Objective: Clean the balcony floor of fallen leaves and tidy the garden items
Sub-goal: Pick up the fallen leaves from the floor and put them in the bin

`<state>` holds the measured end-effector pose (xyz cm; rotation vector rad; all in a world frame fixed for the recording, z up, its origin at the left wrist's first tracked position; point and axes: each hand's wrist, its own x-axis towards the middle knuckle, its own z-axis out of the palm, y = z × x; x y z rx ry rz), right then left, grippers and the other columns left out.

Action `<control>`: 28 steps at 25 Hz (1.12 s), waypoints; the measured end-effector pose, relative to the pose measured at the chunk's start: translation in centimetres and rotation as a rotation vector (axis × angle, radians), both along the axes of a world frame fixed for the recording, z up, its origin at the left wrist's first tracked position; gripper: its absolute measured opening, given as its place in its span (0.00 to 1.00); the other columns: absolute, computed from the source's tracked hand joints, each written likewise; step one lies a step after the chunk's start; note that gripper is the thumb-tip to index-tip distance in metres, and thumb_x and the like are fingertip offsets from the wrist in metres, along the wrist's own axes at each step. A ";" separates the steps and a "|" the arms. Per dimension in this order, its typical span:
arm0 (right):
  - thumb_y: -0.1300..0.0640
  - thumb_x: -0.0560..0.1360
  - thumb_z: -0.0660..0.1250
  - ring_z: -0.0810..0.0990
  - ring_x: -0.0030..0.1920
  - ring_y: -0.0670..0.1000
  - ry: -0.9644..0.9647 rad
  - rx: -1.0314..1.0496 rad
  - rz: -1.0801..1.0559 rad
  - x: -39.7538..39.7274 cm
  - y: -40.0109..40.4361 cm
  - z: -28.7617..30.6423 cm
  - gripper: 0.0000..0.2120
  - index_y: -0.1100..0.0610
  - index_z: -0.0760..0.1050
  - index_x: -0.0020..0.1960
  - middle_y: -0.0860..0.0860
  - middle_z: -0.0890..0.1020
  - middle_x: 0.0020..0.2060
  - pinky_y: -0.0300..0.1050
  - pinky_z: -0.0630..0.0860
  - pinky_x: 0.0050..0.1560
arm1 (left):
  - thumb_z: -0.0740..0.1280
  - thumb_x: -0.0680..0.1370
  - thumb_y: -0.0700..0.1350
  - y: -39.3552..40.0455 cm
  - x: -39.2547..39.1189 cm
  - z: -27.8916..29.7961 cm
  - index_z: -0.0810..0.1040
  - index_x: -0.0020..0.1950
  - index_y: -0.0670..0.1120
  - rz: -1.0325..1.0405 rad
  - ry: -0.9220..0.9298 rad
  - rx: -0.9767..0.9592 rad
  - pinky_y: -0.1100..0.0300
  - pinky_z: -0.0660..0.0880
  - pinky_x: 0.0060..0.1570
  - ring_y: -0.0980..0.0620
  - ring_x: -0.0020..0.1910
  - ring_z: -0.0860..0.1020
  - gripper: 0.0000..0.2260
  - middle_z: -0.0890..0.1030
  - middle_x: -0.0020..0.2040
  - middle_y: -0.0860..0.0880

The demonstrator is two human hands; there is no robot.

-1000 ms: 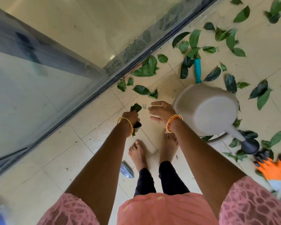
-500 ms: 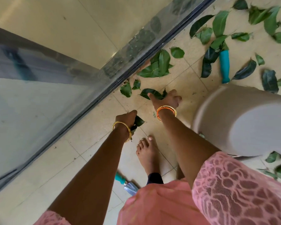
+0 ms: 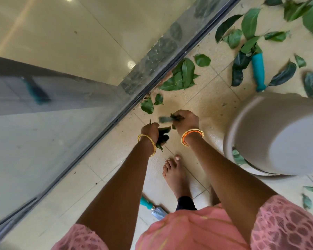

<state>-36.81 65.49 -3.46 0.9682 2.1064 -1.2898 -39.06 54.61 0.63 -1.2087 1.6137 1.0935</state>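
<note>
Green leaves lie scattered over the beige tiled floor (image 3: 206,98). My left hand (image 3: 150,130) grips a bunch of dark gathered leaves (image 3: 163,136). My right hand (image 3: 185,120) is just beside it, fingers curled round a blurred leaf (image 3: 168,119) lifted off the tiles. A cluster of leaves (image 3: 182,76) rests against the door track, with two small leaves (image 3: 151,104) nearer my hands. More leaves (image 3: 249,24) spread toward the upper right.
A grey watering can (image 3: 278,134) lies on its side at the right. A teal tool handle (image 3: 258,71) lies among leaves above it. A small teal-handled trowel (image 3: 152,209) sits by my bare foot (image 3: 175,175). A glass sliding door (image 3: 70,69) runs along the left.
My right hand reached forward to a leaf near the door track, closed on it and drew it back beside my left hand. The view shifted closer to the floor.
</note>
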 end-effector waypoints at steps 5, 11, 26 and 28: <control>0.69 0.72 0.63 0.76 0.38 0.50 0.040 -0.185 0.186 0.0 -0.8 4.9 0.14 0.57 0.74 0.54 0.53 0.79 0.37 0.36 0.73 0.38 | 0.58 0.80 0.57 1.7 0.1 2.1 0.77 0.56 0.42 -0.125 0.117 -0.021 0.57 0.73 0.47 0.45 0.47 0.77 0.19 0.78 0.46 0.44; 0.68 0.70 0.62 0.75 0.51 0.55 0.036 -0.084 0.334 -1.5 -1.4 4.1 0.12 0.59 0.77 0.51 0.57 0.75 0.49 0.46 0.77 0.49 | 0.61 0.79 0.42 -1.8 -0.5 0.8 0.74 0.39 0.39 0.001 -0.033 -0.030 0.67 0.65 0.21 0.52 0.17 0.69 0.11 0.74 0.31 0.42; 0.71 0.74 0.59 0.68 0.62 0.60 0.132 0.316 0.423 -5.5 -6.9 -2.8 0.17 0.63 0.74 0.62 0.60 0.68 0.64 0.49 0.74 0.59 | 0.62 0.74 0.44 -5.4 -2.8 -2.1 0.77 0.43 0.40 0.082 0.020 -0.082 0.65 0.64 0.26 0.54 0.14 0.68 0.09 0.74 0.24 0.45; 0.72 0.73 0.60 0.74 0.58 0.59 0.125 0.262 0.429 -4.7 -5.6 -2.7 0.16 0.63 0.77 0.58 0.59 0.73 0.59 0.48 0.75 0.57 | 0.61 0.74 0.43 -4.9 -2.5 -2.1 0.77 0.46 0.39 0.080 0.013 -0.045 0.66 0.65 0.24 0.53 0.14 0.69 0.09 0.76 0.27 0.43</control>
